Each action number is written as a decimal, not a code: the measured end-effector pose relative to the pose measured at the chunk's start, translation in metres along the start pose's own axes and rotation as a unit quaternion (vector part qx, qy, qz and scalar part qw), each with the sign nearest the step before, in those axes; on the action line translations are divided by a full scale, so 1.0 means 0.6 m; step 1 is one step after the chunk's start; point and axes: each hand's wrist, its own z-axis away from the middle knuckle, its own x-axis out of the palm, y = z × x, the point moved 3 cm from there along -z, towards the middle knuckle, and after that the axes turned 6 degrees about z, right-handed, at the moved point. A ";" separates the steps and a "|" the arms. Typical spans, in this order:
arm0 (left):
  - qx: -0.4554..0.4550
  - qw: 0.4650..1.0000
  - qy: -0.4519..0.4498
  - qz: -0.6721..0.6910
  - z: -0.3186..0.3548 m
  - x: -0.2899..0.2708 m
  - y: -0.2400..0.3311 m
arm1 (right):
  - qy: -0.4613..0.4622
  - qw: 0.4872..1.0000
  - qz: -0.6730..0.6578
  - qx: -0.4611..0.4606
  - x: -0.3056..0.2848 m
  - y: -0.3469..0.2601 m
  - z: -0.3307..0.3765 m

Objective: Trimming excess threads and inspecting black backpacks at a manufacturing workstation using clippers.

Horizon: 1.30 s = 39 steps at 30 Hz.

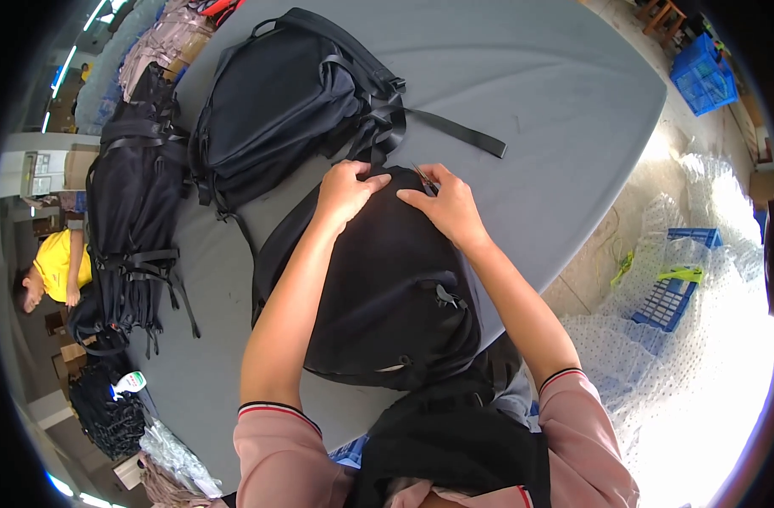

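Note:
A black backpack (370, 279) lies in front of me on the grey-covered table, its far edge under both hands. My left hand (346, 196) is closed on that far edge, the thumb lying on top of the cloth and the fingers mostly hidden behind it. Across from it, my right hand (450, 207) holds a small pair of thread snips (428, 181), thin points facing away from me. Its thumb is stretched over the fabric. Just beyond the left hand lies a second black backpack (277, 97), with loose straps trailing from it.
Several black bags are piled along the table's left side (137, 195), with a white spray bottle (129, 383) nearer me. A strap (463, 133) stretches over the grey table (565, 110). Bubble wrap (624, 381) and blue crates (703, 76) are at right. A person in yellow (61, 267) is far left.

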 end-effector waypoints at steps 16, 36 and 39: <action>-0.080 0.869 -0.105 0.477 0.141 -0.008 0.098 | -0.268 0.804 -0.520 0.105 -0.005 0.028 0.062; -0.092 0.847 -0.061 0.520 0.222 0.002 0.126 | -0.291 0.931 -0.052 -0.215 -0.136 -0.140 0.077; -0.091 0.853 -0.043 0.511 0.225 -0.003 0.132 | -0.295 0.930 -0.060 -0.212 -0.132 -0.134 0.078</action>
